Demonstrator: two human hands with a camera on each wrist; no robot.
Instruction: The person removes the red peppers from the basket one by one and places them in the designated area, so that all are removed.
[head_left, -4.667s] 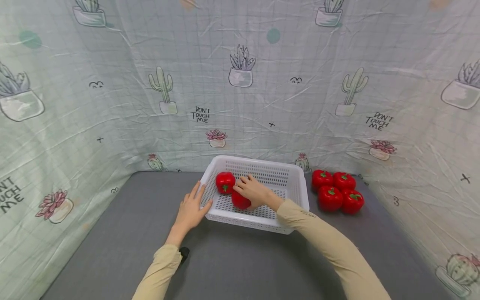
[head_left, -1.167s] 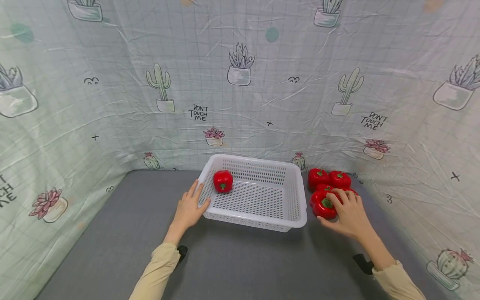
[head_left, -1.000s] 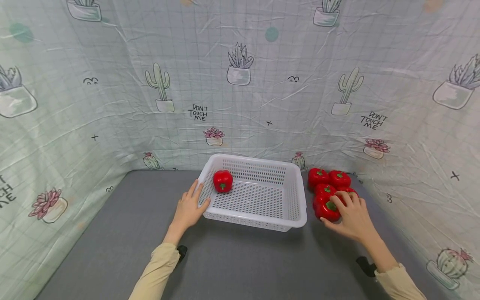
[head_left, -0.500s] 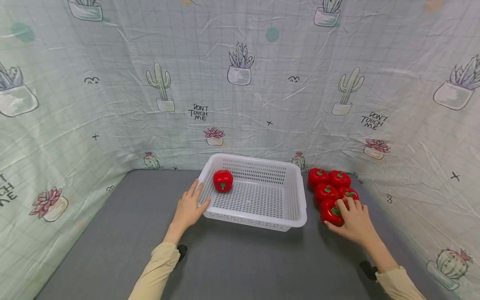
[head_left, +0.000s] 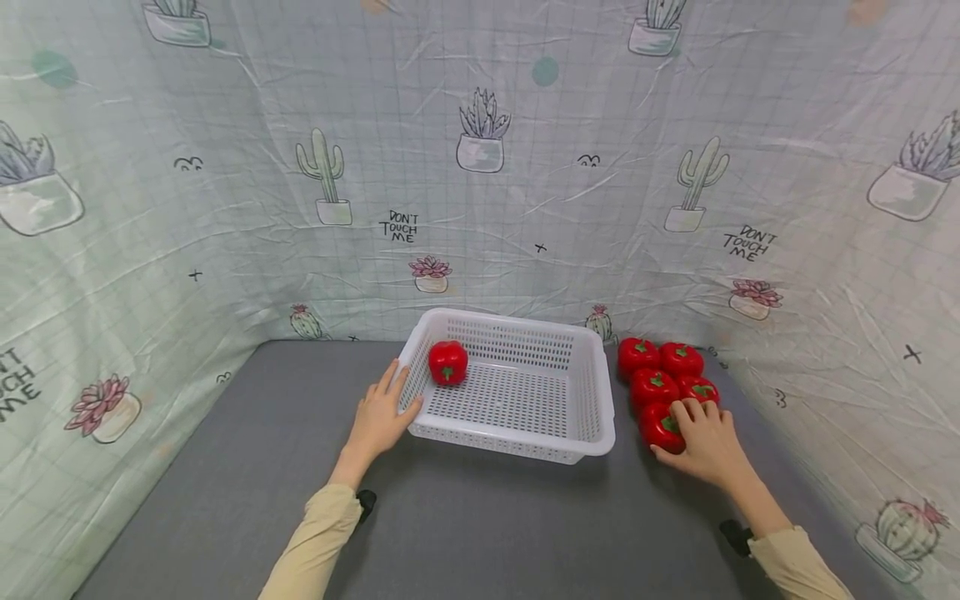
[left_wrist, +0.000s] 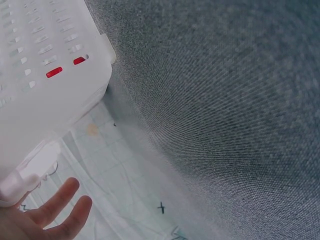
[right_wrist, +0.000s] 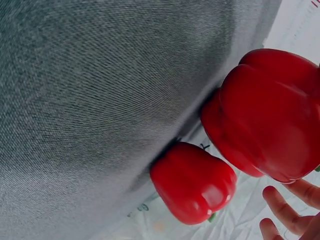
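A white perforated plastic basket (head_left: pixel 491 437) stands in the middle of the table, with one red bell pepper (head_left: pixel 448 363) inside at its left end. My left hand (head_left: pixel 377 421) rests on the basket's left rim, its fingers straight and spread. At the right, several more red bell peppers (head_left: pixel 654 388) sit close together. My right hand (head_left: pixel 705 442) holds the front one, a bell pepper (head_left: pixel 660 429), with the thumb at its near side and the fingers over its right side. In the right wrist view that bell pepper (right_wrist: pixel 275 115) fills the right edge, the fingertips beside it.
The grey table (head_left: pixel 480 533) reaches up to a hanging sheet (head_left: pixel 525 208) printed with cacti, which encloses the back and both sides. The pepper group stands just right of the basket, near the right-hand sheet.
The right hand took a bell pepper out of the basket, carried it right and set it down in front of the other peppers. Lately it has hardly moved. The left hand stays on the rim.
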